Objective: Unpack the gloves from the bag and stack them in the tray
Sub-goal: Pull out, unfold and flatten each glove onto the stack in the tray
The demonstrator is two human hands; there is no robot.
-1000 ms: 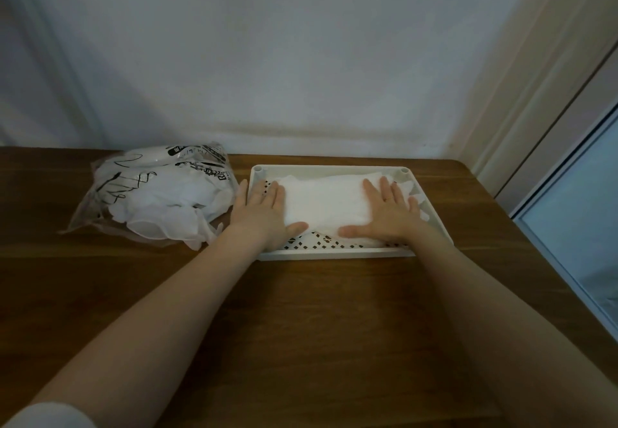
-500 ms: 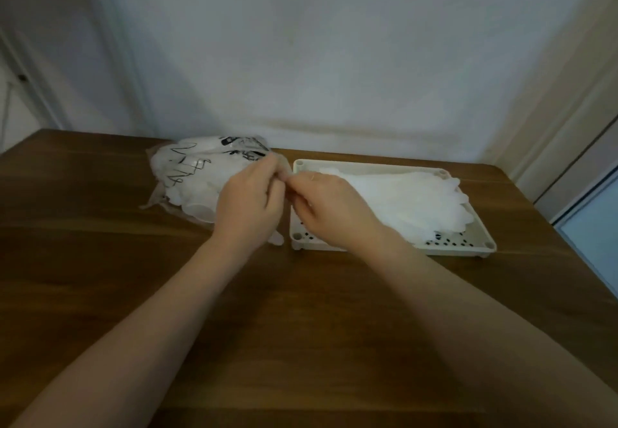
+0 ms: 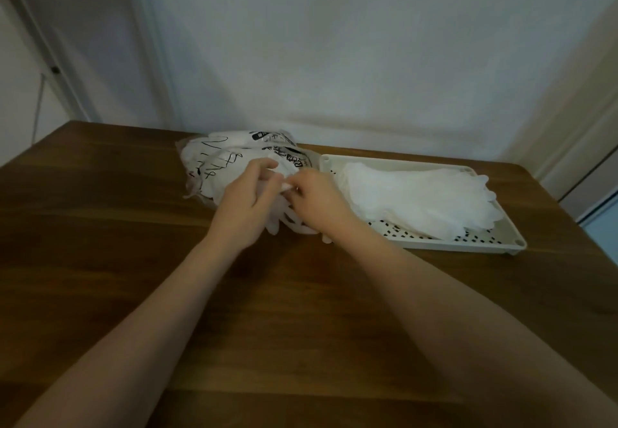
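A clear plastic bag point(image 3: 220, 160) with black print lies on the wooden table, full of white gloves. Both my hands are at its open right end. My left hand point(image 3: 244, 203) and my right hand point(image 3: 317, 200) pinch a white glove point(image 3: 287, 220) that hangs out of the bag between them. To the right stands a cream perforated tray point(image 3: 501, 240) with a flat pile of white gloves point(image 3: 418, 193) in it, fingers pointing right.
The brown wooden table point(image 3: 301, 294) meets a white wall at the back. Its right edge runs close past the tray. A door frame stands at the far right, and a pale cabinet at the far left.
My hands left the glove pile in the tray and moved left to the bag's mouth. They now pinch a glove there. The view swung left.
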